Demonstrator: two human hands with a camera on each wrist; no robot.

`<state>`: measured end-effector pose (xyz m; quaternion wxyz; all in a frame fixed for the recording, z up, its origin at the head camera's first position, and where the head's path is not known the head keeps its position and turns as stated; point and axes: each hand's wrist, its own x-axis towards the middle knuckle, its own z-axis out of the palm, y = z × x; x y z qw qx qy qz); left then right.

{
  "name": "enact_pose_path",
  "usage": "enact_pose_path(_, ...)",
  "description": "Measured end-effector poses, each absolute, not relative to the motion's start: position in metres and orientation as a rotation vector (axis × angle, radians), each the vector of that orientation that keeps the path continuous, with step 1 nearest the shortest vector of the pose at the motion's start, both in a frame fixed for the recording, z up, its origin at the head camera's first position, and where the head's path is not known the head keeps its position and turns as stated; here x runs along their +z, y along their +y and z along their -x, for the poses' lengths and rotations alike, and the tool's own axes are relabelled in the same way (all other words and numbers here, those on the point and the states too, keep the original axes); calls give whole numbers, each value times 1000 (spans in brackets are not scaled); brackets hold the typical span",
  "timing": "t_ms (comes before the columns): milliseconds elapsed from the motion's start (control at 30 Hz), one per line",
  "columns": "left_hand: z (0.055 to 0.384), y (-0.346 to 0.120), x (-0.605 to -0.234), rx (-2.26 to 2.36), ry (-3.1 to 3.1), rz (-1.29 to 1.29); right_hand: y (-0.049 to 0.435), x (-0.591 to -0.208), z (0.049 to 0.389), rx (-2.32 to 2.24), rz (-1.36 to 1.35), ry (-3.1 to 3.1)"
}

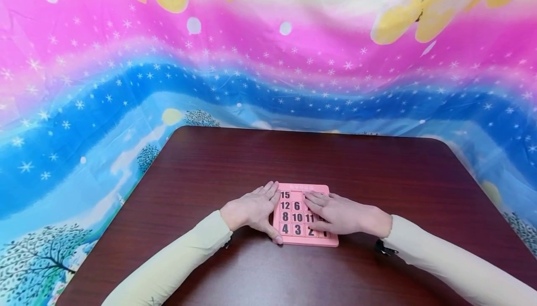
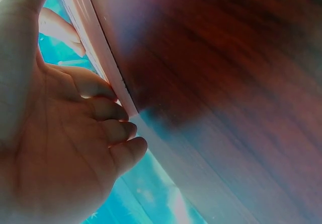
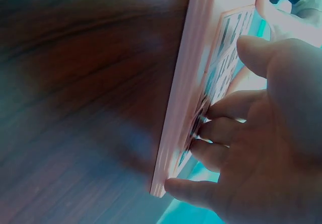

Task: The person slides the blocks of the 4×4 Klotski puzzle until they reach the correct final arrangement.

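Note:
A pink sliding number puzzle lies flat on the table, its black-numbered tiles set in a raised frame. 15, 12, 8 and 4 run down its left column, and a gap shows in the top row beside 15. My left hand rests along the puzzle's left edge, thumb at the near corner; the left wrist view shows its fingertips against the side wall. Over the right part lies my right hand, fingers extended onto the tiles and covering several of them. In the right wrist view its little finger touches the frame's edge.
The dark red-brown wooden table has rounded far corners. Behind and beside it hangs a printed cloth in pink and blue with snowflakes and trees. A black strap sits at the right wrist, under a pale sleeve.

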<state>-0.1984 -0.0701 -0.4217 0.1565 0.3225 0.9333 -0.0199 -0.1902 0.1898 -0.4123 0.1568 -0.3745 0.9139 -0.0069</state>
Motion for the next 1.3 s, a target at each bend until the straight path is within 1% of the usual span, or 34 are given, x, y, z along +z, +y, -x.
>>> enact_pose_path(267, 198, -69, -422, -65, 2673, -913, 193, -408, 189, -56, 1077, 2617)
enact_pose_path(667, 199, -69, -422, -71, 2671, -919, 172, -406, 194, -66, 1143, 2638)
enact_pose_path(1000, 199, -69, -422, -66, 2666, -926, 144, -414, 198, 26, 1110, 2612)
enact_pose_path(1300, 199, -70, -421, -73, 2667, -948, 139, -421, 201, 85, 1123, 2626)
